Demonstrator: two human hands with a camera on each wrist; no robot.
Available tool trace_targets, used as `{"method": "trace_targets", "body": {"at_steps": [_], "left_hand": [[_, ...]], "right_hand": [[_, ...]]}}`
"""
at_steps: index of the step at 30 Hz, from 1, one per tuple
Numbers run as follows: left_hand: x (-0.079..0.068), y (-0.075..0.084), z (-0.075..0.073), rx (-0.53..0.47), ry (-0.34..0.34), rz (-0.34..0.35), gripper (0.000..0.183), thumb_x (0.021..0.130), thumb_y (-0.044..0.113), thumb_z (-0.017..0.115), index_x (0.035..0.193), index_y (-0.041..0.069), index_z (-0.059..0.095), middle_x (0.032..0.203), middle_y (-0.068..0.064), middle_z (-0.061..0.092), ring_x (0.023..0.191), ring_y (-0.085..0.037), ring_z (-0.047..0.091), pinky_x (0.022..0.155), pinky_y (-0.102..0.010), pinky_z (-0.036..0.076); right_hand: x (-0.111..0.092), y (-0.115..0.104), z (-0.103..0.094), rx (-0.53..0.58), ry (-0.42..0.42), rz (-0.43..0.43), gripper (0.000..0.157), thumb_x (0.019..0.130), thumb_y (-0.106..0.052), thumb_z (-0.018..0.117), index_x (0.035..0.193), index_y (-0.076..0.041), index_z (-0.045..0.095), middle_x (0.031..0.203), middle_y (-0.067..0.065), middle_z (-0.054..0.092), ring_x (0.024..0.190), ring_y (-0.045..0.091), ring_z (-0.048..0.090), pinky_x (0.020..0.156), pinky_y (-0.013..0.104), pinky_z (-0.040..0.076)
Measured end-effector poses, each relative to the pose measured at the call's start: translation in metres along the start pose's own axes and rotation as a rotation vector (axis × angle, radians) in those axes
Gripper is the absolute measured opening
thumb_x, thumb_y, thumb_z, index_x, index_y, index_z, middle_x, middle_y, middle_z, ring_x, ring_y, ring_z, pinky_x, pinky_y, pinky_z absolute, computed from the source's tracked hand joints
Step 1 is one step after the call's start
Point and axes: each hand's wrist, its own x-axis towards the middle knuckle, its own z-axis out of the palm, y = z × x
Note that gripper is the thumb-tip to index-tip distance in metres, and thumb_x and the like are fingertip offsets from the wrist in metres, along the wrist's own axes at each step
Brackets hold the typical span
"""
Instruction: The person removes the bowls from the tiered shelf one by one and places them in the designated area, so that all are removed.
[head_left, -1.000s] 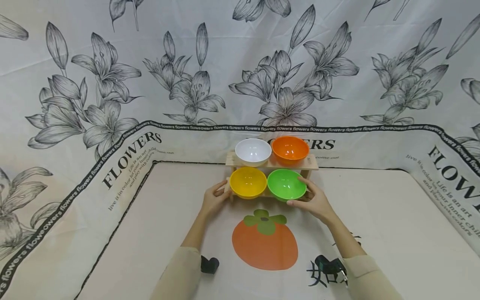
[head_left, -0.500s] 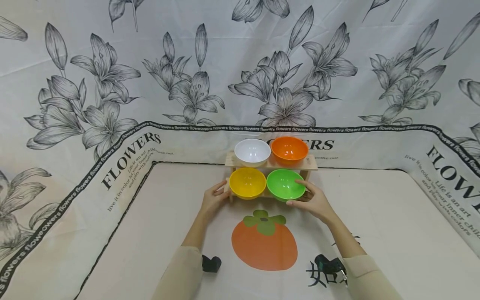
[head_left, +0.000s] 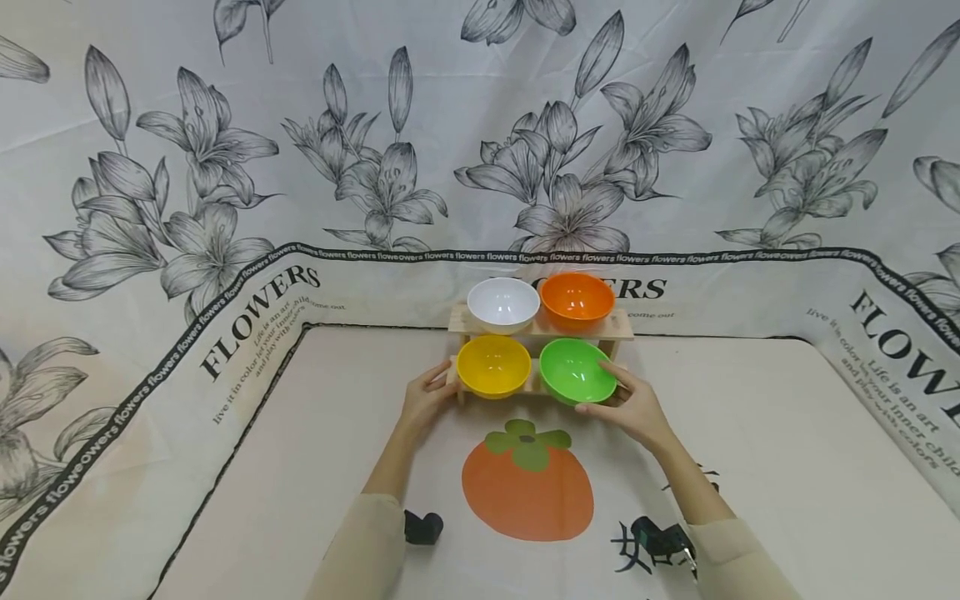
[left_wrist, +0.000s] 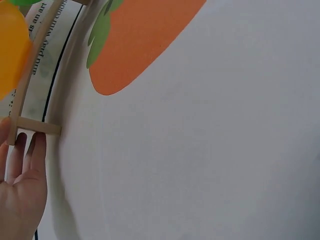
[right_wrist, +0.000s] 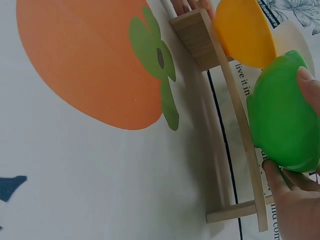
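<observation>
A two-tier wooden rack [head_left: 618,327] carries small bowls. My left hand [head_left: 427,402] grips the left end of its lower shelf beside the yellow bowl [head_left: 493,367]; the left wrist view shows fingers [left_wrist: 37,155] against the wooden end. On the lower tier's right side, my right hand [head_left: 630,408] holds the green bowl [head_left: 577,372] by its right side, thumb and fingers spread around it. In the right wrist view the green bowl [right_wrist: 285,115] sits close over the shelf rail. A narrow gap separates the green and yellow bowls.
On the upper tier stand a white bowl [head_left: 503,305] and an orange bowl [head_left: 577,301]. A floral cloth wall [head_left: 420,287] rises just behind the rack. The light tablecloth [head_left: 315,467] has a printed orange persimmon [head_left: 527,492] in front of the rack.
The green bowl has shifted slightly right under my right hand, opening a gap between it and the yellow bowl. My left hand keeps its hold on the rack.
</observation>
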Motion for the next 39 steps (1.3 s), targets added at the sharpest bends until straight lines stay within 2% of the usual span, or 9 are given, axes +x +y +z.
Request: {"method": "trace_targets", "body": {"at_steps": [3, 5, 13, 21, 26, 28, 31, 34, 39], "left_hand": [[0.0, 0.001, 0.0, -0.002, 0.0, -0.001, 0.053, 0.082, -0.002, 0.067, 0.132, -0.003, 0.05, 0.124, -0.027, 0.055, 0.116, -0.034, 0.056, 0.092, -0.031, 0.054], [0.0, 0.001, 0.0, -0.006, -0.001, -0.005, 0.053, 0.082, -0.002, 0.067, 0.132, -0.003, 0.05, 0.124, -0.028, 0.055, 0.116, -0.034, 0.055, 0.092, -0.031, 0.054], [0.0, 0.001, 0.0, -0.003, 0.0, -0.016, 0.053, 0.082, -0.001, 0.068, 0.132, -0.002, 0.05, 0.125, -0.026, 0.055, 0.117, -0.033, 0.055, 0.092, -0.03, 0.053], [0.0, 0.001, 0.0, -0.047, -0.005, -0.027, 0.053, 0.082, -0.005, 0.066, 0.132, -0.004, 0.049, 0.125, -0.027, 0.054, 0.117, -0.033, 0.055, 0.091, -0.028, 0.054], [0.001, 0.001, 0.0, -0.057, -0.006, -0.05, 0.053, 0.083, -0.005, 0.066, 0.133, -0.002, 0.049, 0.125, -0.027, 0.054, 0.114, -0.03, 0.058, 0.089, -0.027, 0.055], [0.001, 0.001, -0.001, -0.063, -0.009, -0.059, 0.053, 0.083, -0.004, 0.066, 0.133, -0.001, 0.049, 0.126, -0.026, 0.055, 0.113, -0.029, 0.058, 0.09, -0.028, 0.055], [0.001, 0.0, -0.002, -0.069, -0.014, -0.058, 0.054, 0.083, -0.003, 0.066, 0.134, 0.0, 0.049, 0.126, -0.025, 0.055, 0.114, -0.029, 0.058, 0.091, -0.028, 0.054], [0.002, 0.0, -0.002, -0.059, -0.017, -0.044, 0.053, 0.083, -0.003, 0.067, 0.134, -0.001, 0.049, 0.126, -0.026, 0.054, 0.116, -0.031, 0.056, 0.093, -0.029, 0.053], [0.001, 0.0, -0.001, -0.049, -0.014, -0.043, 0.053, 0.083, -0.001, 0.067, 0.133, 0.0, 0.05, 0.126, -0.026, 0.055, 0.117, -0.031, 0.056, 0.093, -0.029, 0.052]], "right_hand": [[-0.005, -0.001, -0.001, 0.014, -0.003, -0.004, 0.081, 0.073, -0.003, 0.079, 0.138, 0.014, 0.033, 0.144, 0.032, 0.032, 0.128, 0.044, 0.04, 0.102, 0.034, 0.041], [-0.01, -0.002, -0.002, 0.03, -0.011, -0.004, 0.082, 0.073, -0.002, 0.078, 0.139, 0.014, 0.032, 0.144, 0.033, 0.03, 0.129, 0.045, 0.037, 0.103, 0.034, 0.039], [-0.03, -0.008, -0.001, 0.061, -0.041, -0.046, 0.082, 0.072, -0.001, 0.079, 0.139, 0.012, 0.033, 0.144, 0.033, 0.032, 0.126, 0.046, 0.04, 0.095, 0.01, 0.042], [-0.052, -0.013, 0.007, 0.091, -0.094, -0.062, 0.083, 0.071, 0.002, 0.079, 0.138, 0.015, 0.031, 0.141, 0.036, 0.032, 0.123, 0.048, 0.041, 0.095, 0.011, 0.043], [-0.059, -0.011, 0.018, 0.123, -0.137, -0.083, 0.084, 0.07, 0.002, 0.079, 0.137, 0.016, 0.032, 0.141, 0.035, 0.033, 0.121, 0.016, 0.051, 0.095, 0.012, 0.044], [-0.061, -0.01, 0.023, 0.136, -0.154, -0.097, 0.084, 0.069, 0.002, 0.08, 0.136, 0.016, 0.033, 0.14, 0.036, 0.035, 0.119, 0.011, 0.051, 0.095, 0.013, 0.044], [-0.062, -0.009, 0.032, 0.158, -0.184, -0.112, 0.083, 0.068, 0.002, 0.08, 0.135, 0.017, 0.034, 0.137, 0.038, 0.036, 0.12, 0.029, 0.052, 0.095, 0.015, 0.045], [-0.064, -0.007, 0.041, 0.188, -0.216, -0.114, 0.084, 0.068, 0.002, 0.08, 0.135, 0.019, 0.033, 0.136, 0.039, 0.035, 0.12, 0.049, 0.043, 0.096, 0.016, 0.045], [-0.062, -0.003, 0.054, 0.202, -0.229, -0.114, 0.085, 0.066, 0.002, 0.082, 0.134, 0.018, 0.034, 0.137, 0.037, 0.037, 0.12, 0.051, 0.042, 0.098, 0.016, 0.044]]}}
